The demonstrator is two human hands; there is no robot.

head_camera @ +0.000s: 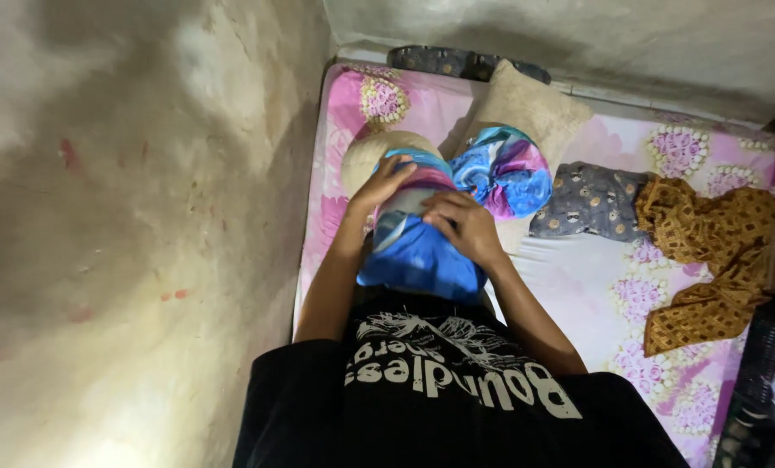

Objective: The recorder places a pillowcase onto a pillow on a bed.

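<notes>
Head view: both hands (426, 204) grip a blue-pink pillowcase (422, 247) over a bolster (372, 154).

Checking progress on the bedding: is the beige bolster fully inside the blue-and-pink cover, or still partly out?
Partly out. The beige bolster end shows bare beyond the blue-and-pink cover, with the left hand and right hand on the cover's edge.

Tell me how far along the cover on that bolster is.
Done: the blue and pink cover already wraps the bolster's near part, bunched in the middle. In hand: the left hand pulls its edge up while the right hand presses on the cloth. Left: the beige bolster end is still bare. A second covered pillow lies beside it on the flowered mattress.
</notes>
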